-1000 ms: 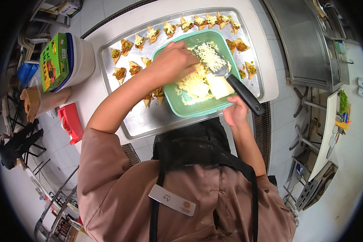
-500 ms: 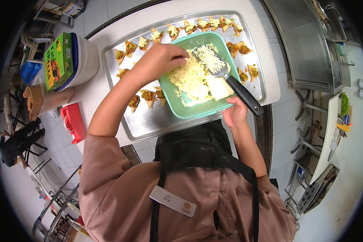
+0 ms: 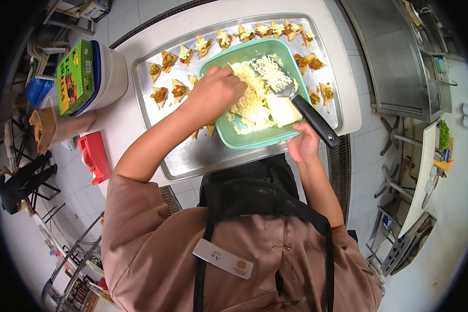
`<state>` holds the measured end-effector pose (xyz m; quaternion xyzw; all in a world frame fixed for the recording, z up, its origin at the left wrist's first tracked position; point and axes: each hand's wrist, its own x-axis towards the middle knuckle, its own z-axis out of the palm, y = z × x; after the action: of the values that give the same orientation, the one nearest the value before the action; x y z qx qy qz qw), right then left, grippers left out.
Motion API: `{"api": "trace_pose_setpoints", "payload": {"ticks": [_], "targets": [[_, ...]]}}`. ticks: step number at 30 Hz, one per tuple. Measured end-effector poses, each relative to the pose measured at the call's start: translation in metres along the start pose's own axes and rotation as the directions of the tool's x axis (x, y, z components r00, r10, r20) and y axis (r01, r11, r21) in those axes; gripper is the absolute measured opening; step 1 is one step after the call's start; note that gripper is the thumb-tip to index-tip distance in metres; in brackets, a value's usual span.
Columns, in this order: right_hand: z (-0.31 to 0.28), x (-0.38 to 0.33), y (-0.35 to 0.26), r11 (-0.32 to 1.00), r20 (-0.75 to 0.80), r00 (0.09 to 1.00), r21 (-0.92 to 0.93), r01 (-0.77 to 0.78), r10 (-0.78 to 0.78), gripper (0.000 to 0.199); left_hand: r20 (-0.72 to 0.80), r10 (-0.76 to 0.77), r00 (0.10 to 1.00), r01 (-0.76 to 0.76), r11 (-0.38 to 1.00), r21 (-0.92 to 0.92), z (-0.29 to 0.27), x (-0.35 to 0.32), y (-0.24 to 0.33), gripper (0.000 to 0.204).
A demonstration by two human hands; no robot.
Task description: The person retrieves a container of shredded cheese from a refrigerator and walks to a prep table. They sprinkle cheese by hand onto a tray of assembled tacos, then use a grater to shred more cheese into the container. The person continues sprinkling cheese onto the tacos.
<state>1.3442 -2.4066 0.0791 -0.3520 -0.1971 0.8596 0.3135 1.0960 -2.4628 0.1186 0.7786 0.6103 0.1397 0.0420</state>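
Note:
A light green plastic tub (image 3: 268, 139) rests over the metal baking tray (image 3: 187, 161). In it lie grated cheese (image 3: 249, 99), a pale block of cheese (image 3: 283, 112) and a flat grater (image 3: 317, 122) with a black handle, its blade strewn with shreds. My left hand (image 3: 221, 92) is over the tub's left side with curled fingers close to the grated cheese; whatever they hold is hidden. At the near right corner, my right hand (image 3: 304, 141) grips the tub's rim below the grater handle. Filled triangular pastries (image 3: 179, 89) line the tray, those in the far row topped with cheese.
A red tape dispenser (image 3: 94, 158) sits at the table's left edge. Beside it stand a white bucket (image 3: 113, 73) and a green box (image 3: 75, 78). Steel counters (image 3: 400, 62) are on the right. Another person (image 3: 26, 182) is at far left.
My left hand has moved right and nearer to me, staying over the tub. The tub has shifted slightly left and away. My right hand keeps its grip on the rim.

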Motion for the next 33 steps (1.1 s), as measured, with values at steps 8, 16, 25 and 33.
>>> {"api": "trace_pose_setpoints", "payload": {"ticks": [8,16,25,33], "targets": [[-0.008,0.001,0.003,1.0,-0.045,0.999,-0.03,-0.006,0.005,0.052,0.071,-0.36,0.93,0.34,0.77,-0.541,-0.025,0.002,-0.014,0.02],[-0.006,-0.006,0.009,0.999,-0.065,0.998,-0.041,0.007,-0.01,0.052,0.285,-0.483,0.828,0.465,0.304,-0.832,-0.039,-0.016,-0.036,0.02],[-0.021,-0.018,-0.001,0.998,-0.017,0.999,-0.052,0.031,-0.032,0.052,0.147,-0.784,0.603,0.54,0.265,-0.799,-0.001,-0.085,-0.174,0.017],[-0.022,-0.023,-0.005,0.996,-0.03,0.997,-0.053,0.071,-0.073,0.057,-0.017,-0.818,0.575,0.791,0.561,-0.243,0.059,-0.114,-0.226,0.022]]}}
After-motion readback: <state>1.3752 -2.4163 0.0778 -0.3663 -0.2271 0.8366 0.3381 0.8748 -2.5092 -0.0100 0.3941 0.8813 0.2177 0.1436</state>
